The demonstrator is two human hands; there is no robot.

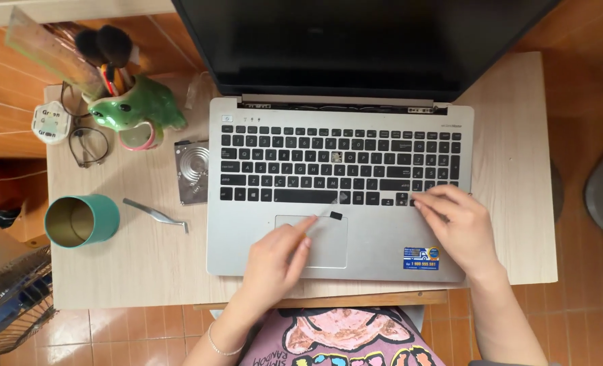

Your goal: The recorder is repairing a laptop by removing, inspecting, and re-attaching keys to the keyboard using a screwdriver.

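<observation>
A silver laptop [383, 237] sits open on the desk [511, 169]. The left hand [274, 261] lies over the laptop's touchpad, fingers pinched narrow around a thin tool [325, 213] whose tip reaches toward the lower key row; a small black keycap [336, 215] lies loose just above the touchpad. The right hand [457, 227] rests on the laptop's lower right keys, fingers loosely curled, holding nothing visible. Left of the laptop lie a bare hard drive [192, 171], tweezers [156, 215] and a teal cup [81, 220].
</observation>
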